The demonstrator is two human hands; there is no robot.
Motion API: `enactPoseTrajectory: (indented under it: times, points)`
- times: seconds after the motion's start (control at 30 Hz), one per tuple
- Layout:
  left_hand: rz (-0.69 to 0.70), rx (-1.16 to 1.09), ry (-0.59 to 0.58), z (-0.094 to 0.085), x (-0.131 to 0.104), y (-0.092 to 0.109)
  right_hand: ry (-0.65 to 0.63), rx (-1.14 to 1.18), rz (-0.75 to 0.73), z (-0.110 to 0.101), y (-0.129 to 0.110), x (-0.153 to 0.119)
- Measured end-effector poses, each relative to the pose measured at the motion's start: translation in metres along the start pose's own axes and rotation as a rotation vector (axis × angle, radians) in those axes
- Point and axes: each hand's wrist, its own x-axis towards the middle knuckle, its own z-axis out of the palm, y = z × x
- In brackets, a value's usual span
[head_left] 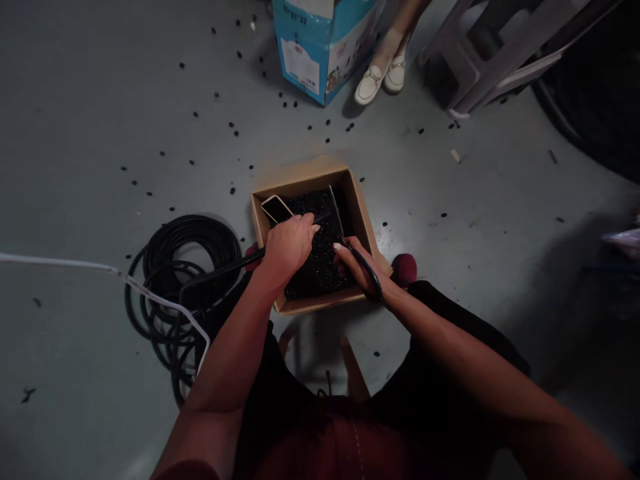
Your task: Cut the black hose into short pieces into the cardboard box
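Observation:
My left hand (291, 243) is closed around a black ribbed tube (233, 265), whose end sticks out past my fingers over an open cardboard box (364, 220). My right hand (356, 268) grips scissors (371, 267) by their dark handles, the blades parted and pointing away from me near the tube's end. Small cut black pieces (320, 270) fill the bottom of the box. In its far left corner leans a phone-like dark rectangle with a light edge (277, 209). The tube runs left toward a coil of black tubing (226, 243) on the floor.
Small black pieces lie scattered over the grey floor (90, 133). Ahead stands a blue carton (303, 63), with another person's feet in white shoes (369, 85) beside it. A grey plastic stool (465, 73) is at upper right. A white cord (160, 298) crosses from the left.

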Motion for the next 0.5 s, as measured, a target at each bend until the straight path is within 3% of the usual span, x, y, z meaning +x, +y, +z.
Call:
enactPoseTrajectory:
  times: [0.3,0.5]
  points:
    - [-0.011,-0.089,0.021,0.0014,0.0018,-0.0076,-0.018,-0.023,0.011,-0.0006,0.0050,0.0015]
    - [-0.019,-0.156,0.027,-0.0018,0.0026,-0.0094,-0.070,0.079,-0.006,0.0001,-0.0026,-0.0052]
